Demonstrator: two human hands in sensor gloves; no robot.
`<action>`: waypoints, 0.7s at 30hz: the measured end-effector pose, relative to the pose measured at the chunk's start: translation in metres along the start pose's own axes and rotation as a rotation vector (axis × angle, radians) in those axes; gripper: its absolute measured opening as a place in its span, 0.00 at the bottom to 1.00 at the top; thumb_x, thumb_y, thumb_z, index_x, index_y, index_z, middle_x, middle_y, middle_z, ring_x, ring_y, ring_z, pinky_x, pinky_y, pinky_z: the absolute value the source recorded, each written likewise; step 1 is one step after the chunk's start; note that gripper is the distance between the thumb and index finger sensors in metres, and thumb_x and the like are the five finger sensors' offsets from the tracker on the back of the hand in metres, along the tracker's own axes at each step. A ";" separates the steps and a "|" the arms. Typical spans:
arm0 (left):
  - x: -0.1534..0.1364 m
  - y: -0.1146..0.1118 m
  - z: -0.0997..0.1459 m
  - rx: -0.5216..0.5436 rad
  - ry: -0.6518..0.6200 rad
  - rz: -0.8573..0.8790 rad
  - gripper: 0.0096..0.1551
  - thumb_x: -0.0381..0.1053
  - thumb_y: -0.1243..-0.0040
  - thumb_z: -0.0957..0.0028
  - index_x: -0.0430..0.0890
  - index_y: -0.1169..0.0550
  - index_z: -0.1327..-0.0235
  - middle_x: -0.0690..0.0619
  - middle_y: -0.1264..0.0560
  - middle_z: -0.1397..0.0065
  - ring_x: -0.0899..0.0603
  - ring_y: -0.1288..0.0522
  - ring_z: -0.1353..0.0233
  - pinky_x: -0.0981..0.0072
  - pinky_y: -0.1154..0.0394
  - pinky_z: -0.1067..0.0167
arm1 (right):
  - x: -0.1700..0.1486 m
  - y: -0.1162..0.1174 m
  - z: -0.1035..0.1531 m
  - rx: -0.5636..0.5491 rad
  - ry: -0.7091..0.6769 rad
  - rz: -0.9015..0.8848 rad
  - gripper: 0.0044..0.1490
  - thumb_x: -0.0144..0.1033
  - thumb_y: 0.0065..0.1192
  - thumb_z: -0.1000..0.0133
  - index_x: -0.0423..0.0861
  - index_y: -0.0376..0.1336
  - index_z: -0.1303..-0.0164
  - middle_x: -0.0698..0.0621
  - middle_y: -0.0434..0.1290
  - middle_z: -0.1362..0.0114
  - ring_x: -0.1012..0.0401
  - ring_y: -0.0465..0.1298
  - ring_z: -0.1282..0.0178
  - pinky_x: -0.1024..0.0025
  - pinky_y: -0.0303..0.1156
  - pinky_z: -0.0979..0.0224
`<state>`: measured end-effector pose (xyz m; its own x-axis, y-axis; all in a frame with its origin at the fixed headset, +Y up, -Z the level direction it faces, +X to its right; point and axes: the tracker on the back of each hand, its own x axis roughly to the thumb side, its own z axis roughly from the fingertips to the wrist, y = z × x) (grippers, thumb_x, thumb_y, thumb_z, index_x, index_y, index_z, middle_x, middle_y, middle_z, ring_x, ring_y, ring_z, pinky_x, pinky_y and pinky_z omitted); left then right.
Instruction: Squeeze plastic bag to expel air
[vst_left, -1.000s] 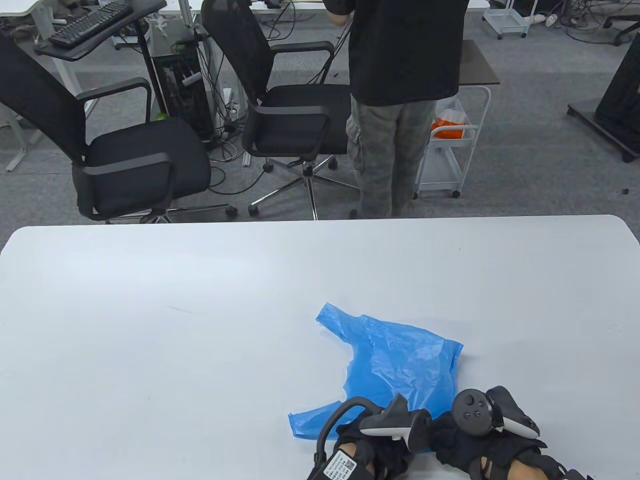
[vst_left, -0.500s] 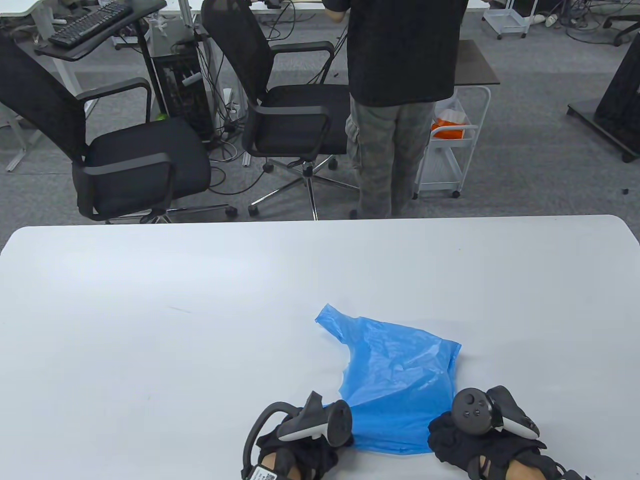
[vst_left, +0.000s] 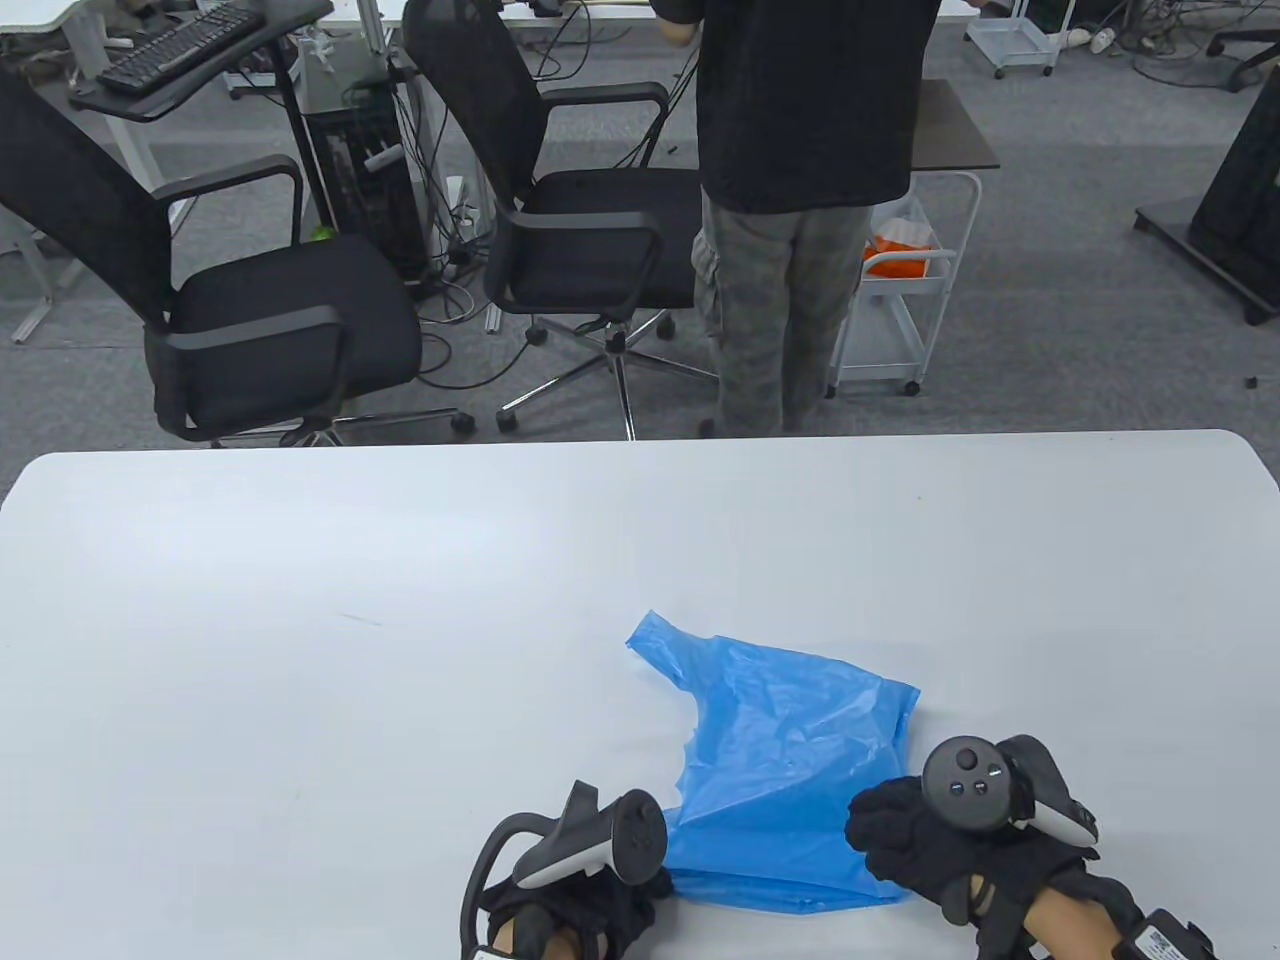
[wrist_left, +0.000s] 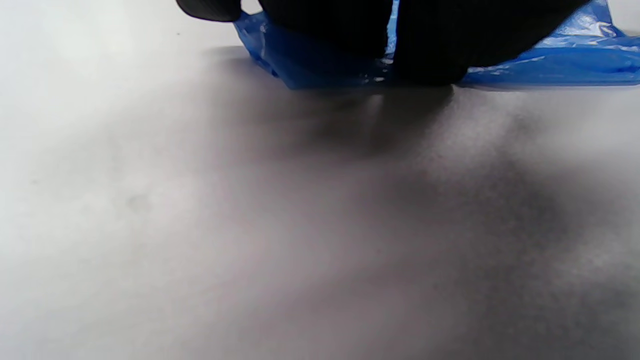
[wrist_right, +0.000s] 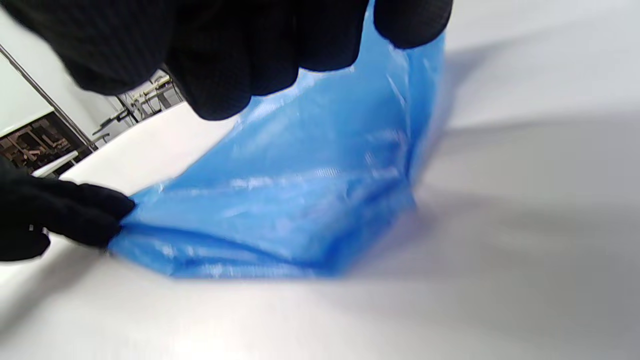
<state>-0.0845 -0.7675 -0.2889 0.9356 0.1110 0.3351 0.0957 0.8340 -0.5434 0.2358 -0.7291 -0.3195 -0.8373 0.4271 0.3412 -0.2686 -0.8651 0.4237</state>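
1. Left hand (vst_left: 575, 900): it sits at the near-left corner of the bag (vst_left: 790, 770). In the left wrist view the fingers (wrist_left: 430, 45) press down on the blue film at the table (vst_left: 300, 620) surface. Whether the thumb pinches from below cannot be told.
2. Right hand (vst_left: 940, 850): it is on the near-right corner of the bag. In the right wrist view the fingers (wrist_right: 240, 65) are curled together over the film, and the film rises toward them from the table, so the hand appears to hold that corner slightly lifted. The thumb's position cannot be told.
3. Bag: it lies on the near half of the table, right of centre. The near edge is stretched between the two hands. The body is wrinkled and puffed in the middle. One handle loop (vst_left: 655, 645) points away to the far left, free of both hands.
4. Step in hand (judgement): the near edge is anchored and the squeeze is only starting; trapped air remains in the body.
5. Next move (judgement): flatten the palms and sweep from the near edge toward the far opening. Keep the far end unblocked so air can leave. Apply even, moderate pressure; thin film slides and creases easily.
6. Beyond the table: chairs (vst_left: 280, 310) and a standing person (vst_left: 800, 200), well apart from the work.
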 end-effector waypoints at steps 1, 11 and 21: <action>0.000 0.000 0.000 0.001 -0.001 -0.002 0.28 0.60 0.46 0.58 0.68 0.28 0.40 0.63 0.40 0.24 0.48 0.44 0.19 0.42 0.45 0.23 | 0.001 0.000 -0.006 0.017 0.018 0.063 0.33 0.56 0.60 0.54 0.64 0.64 0.35 0.63 0.58 0.19 0.58 0.54 0.15 0.52 0.53 0.18; -0.002 0.000 0.001 -0.006 -0.004 0.011 0.28 0.60 0.46 0.58 0.67 0.28 0.40 0.63 0.40 0.24 0.48 0.44 0.19 0.42 0.46 0.23 | -0.040 0.023 -0.036 0.129 0.192 0.076 0.33 0.55 0.59 0.53 0.65 0.62 0.35 0.65 0.55 0.19 0.62 0.51 0.15 0.52 0.53 0.18; 0.016 0.053 0.003 0.143 0.017 0.024 0.32 0.60 0.47 0.56 0.64 0.31 0.34 0.60 0.40 0.22 0.44 0.43 0.17 0.41 0.46 0.22 | -0.041 0.026 -0.033 0.106 0.196 0.066 0.32 0.57 0.58 0.53 0.66 0.62 0.36 0.67 0.54 0.18 0.64 0.50 0.15 0.54 0.51 0.17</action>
<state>-0.0659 -0.7194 -0.3102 0.9427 0.1234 0.3101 0.0254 0.8998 -0.4355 0.2477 -0.7783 -0.3504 -0.9307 0.3024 0.2055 -0.1676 -0.8523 0.4954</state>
